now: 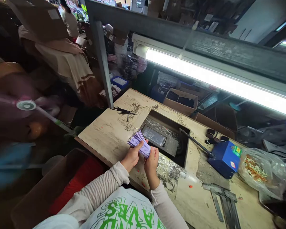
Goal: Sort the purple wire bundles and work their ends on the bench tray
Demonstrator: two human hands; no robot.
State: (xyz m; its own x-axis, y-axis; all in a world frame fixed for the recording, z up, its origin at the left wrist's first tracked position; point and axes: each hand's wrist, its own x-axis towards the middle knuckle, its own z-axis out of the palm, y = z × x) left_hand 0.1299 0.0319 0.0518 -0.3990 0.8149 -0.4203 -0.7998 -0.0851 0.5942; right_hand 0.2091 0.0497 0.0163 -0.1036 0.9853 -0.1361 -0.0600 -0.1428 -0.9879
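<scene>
A bundle of thin purple sticks or cords [140, 143] is held over the near edge of the worktable [102, 133]. My left hand [132, 156] is closed round its left part, thumb on top. On the right end of the bundle, the fingers of my right hand [152, 162] are closed too. The bundle's far left ends fan out a little. Just beyond my hands, a rectangular opening [184, 159] in the tabletop holds a metal plate [154, 136] and small scraps. Thin black strips [125, 111] lie on the table's far left part.
A blue box [225, 159] with a black lever stands on the right, beside a plastic bag of small rings [255, 168]. Metal strips [225, 200] lie at the lower right. A lit tube lamp [205, 76] hangs across. A fan [26, 105] is at the left.
</scene>
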